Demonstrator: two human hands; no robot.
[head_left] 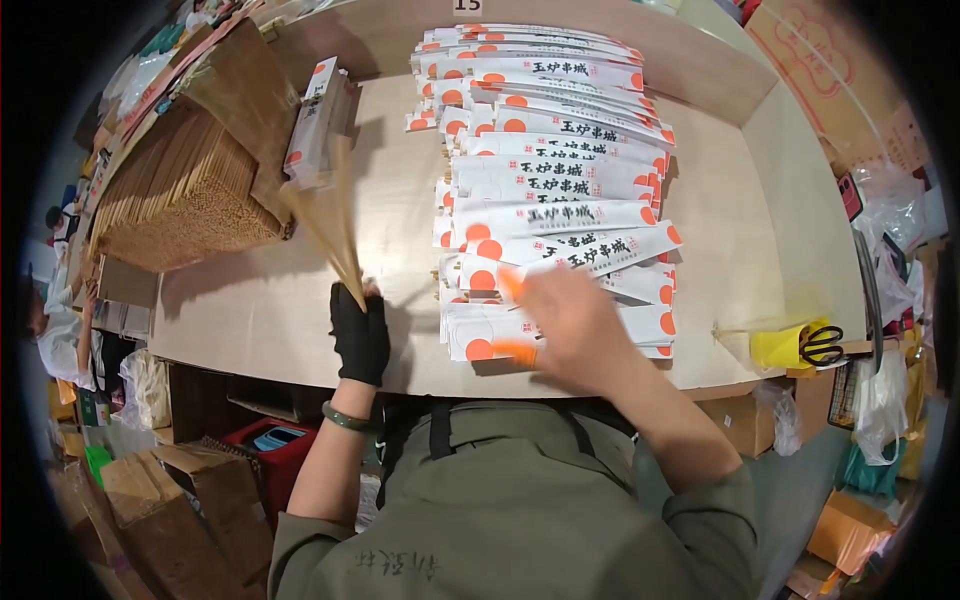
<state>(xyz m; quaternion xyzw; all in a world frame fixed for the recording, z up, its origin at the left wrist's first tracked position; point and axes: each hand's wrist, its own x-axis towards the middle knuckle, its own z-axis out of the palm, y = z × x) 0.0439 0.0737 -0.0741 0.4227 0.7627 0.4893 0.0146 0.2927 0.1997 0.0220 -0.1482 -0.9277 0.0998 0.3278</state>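
Observation:
My left hand (pixel 360 335), in a black fingerless glove, is closed round a small bundle of thin wooden chopsticks (pixel 338 235). They fan out up and away from my fist, blurred at the far end. My right hand (pixel 575 320) hovers at the near end of a long row of white paper chopstick sleeves (pixel 560 215) with orange-red dots and dark print. Orange covers sit on its thumb and a finger, which are spread apart and blurred by motion. Nothing shows between them. Stick ends poke out at the left of several sleeves.
A large stack of wooden chopsticks (pixel 190 190) lies in an opened cardboard wrapper at the left. Behind my left hand stands a pile of white sleeves (pixel 318 120). Black-handled scissors (pixel 822 345) rest in a yellow holder (pixel 775 348) at the right edge. Raised boards (pixel 705 70) border the table.

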